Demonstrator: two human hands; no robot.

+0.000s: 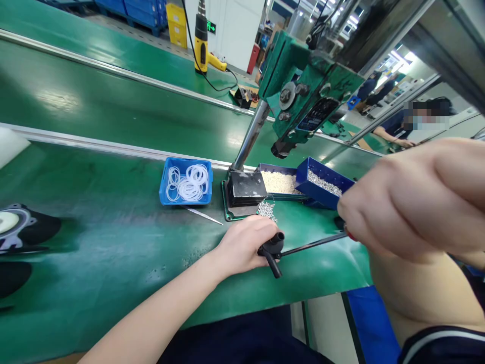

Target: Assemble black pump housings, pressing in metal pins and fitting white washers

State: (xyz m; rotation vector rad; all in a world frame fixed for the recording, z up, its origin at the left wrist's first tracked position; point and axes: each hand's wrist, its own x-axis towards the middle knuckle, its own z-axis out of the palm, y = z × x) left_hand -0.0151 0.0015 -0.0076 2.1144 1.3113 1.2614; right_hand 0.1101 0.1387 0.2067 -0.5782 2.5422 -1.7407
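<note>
My left hand [248, 243] is closed round a small black plastic fitting [273, 247] with two tube-like stubs, held low over the green bench. In the foreground my right hand [401, 202] makes a fist on a screwdriver, its handle mostly hidden by the fingers. The screwdriver's thin dark shaft [312, 244] slants left, and its tip meets the side of the fitting. Just beyond my left hand lies a scatter of small metal pieces [267, 210] beside the black base block [247, 188] of a green press [303, 96].
A blue bin [162, 194] holds white rings, with tweezers [204, 216] in front. Blue trays of pale pieces [278, 182] and metal parts [324, 183] stand right of the press post. A yellow heat gun [202, 50] stands behind. Another person [397, 124] works at far right.
</note>
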